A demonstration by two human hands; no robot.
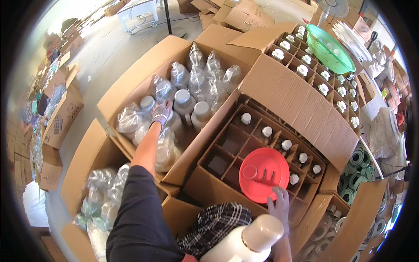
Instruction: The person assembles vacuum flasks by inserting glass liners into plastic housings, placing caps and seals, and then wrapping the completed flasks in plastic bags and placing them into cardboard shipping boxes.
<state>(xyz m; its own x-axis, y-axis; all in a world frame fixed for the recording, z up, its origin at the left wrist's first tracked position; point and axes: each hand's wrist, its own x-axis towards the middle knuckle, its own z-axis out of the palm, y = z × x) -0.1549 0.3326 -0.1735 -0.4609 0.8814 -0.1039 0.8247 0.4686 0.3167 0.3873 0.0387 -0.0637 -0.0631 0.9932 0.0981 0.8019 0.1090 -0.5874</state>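
My left hand (161,111), in a thin glove, reaches into a cardboard box of grey-capped flasks (184,100), several wrapped in clear plastic bags (163,87). It rests among the caps; whether its fingers grip one is unclear. My right hand (279,201), also gloved, has its fingers spread at the near rim of a red plastic dish (263,190), holding nothing visible. The dish holds a clear ring and small thin metal pieces, and sits on a divided carton with white-capped bottles (286,144). A white flask with a beige cap (263,232) leans close before my body; its support is hidden.
A green basin (330,52) sits on another divided carton of white-topped bottles (302,70). Raised cardboard flaps (298,108) separate the cartons. Bagged items (101,196) fill a box at lower left; green rings (355,163) and pale rings (322,229) lie at right. Another person is at far left.
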